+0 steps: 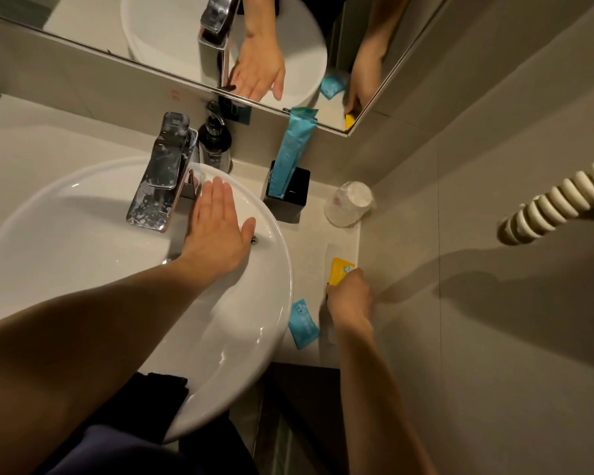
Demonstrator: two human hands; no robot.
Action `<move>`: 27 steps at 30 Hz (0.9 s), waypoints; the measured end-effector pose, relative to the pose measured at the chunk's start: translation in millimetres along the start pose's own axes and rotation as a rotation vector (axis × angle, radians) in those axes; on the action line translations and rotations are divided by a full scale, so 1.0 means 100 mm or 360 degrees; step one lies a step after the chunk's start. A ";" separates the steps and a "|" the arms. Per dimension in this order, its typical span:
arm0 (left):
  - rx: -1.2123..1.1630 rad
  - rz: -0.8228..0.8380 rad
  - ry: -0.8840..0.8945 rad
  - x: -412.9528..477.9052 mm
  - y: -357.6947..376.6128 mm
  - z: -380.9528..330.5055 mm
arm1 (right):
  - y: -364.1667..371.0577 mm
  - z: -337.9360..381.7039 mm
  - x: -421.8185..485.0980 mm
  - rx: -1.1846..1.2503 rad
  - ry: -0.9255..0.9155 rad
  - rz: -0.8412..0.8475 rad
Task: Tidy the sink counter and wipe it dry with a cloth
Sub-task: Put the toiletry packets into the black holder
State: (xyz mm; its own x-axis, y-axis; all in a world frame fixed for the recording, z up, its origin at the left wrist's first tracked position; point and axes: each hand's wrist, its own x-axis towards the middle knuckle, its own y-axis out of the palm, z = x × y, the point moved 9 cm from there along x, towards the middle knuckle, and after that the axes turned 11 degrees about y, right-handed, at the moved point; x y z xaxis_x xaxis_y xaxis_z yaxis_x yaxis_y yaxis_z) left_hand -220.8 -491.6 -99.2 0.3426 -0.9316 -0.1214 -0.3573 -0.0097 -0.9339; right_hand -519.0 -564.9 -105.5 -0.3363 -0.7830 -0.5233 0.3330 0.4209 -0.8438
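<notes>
My left hand [216,231] lies flat and open over the white round sink basin [83,234], just right of the chrome faucet [162,173]. My right hand [348,298] is closed on a yellow packet [339,272] on the narrow counter strip [309,241] by the right wall. A small blue packet [302,323] lies on the counter between the basin and my right wrist. A dark cloth [162,389] sits at the basin's near edge.
A black holder [288,193] with a long blue packet [290,149] stands behind the basin. Beside it are a wrapped plastic cup [348,204] and a dark soap pump bottle [215,142]. A mirror [117,25] hangs above. A coiled cord [556,200] hangs at right.
</notes>
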 end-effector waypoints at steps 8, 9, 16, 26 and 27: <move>0.0000 0.0023 -0.0015 0.00 0.00 0.01 | 0.18 -0.26 -0.16 0.0109 0.0118 0.0027; -0.0002 0.0025 -0.0016 0.00 0.00 0.02 | 0.20 -0.29 -0.16 0.0170 0.0131 0.0024; 0.0000 0.0033 -0.0017 0.01 0.00 0.01 | 0.26 -0.45 -0.16 0.0631 0.0242 0.0171; 0.0027 0.0040 -0.0014 0.00 -0.02 0.00 | 0.16 -0.26 -0.38 0.1365 0.0171 0.0633; 0.0019 0.0037 -0.0014 0.00 -0.02 0.00 | 0.10 -0.19 -0.41 0.1418 0.0102 0.0654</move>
State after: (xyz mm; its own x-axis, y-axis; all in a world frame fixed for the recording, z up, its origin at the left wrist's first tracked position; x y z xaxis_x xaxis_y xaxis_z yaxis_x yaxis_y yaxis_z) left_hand -220.0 -491.7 -97.1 0.3419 -0.9283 -0.1463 -0.3550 0.0166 -0.9347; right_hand -518.4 -519.7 -94.8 -0.0842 -0.6156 -0.7836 0.9684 0.1346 -0.2098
